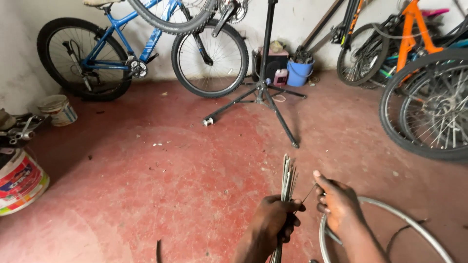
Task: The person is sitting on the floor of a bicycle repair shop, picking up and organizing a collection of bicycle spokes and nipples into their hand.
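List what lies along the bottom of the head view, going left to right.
Paint bucket → left hand gripping a bundle of spokes → right hand pinching one spoke → bare wheel rim.

Red floor (161, 195) — buckets (58, 109), stand (261, 95), rim (390, 214).

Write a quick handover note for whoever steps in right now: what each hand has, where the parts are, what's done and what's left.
Left hand: closed around a bundle of spokes, held upright.
Right hand: pinching one thin spoke at the bundle, just above the bare wheel rim lying on the red floor.
Done: no spokes visibly fitted in the rim.
Left: judging by that, the whole bundle is yet to go in.
Repair stand is ahead.
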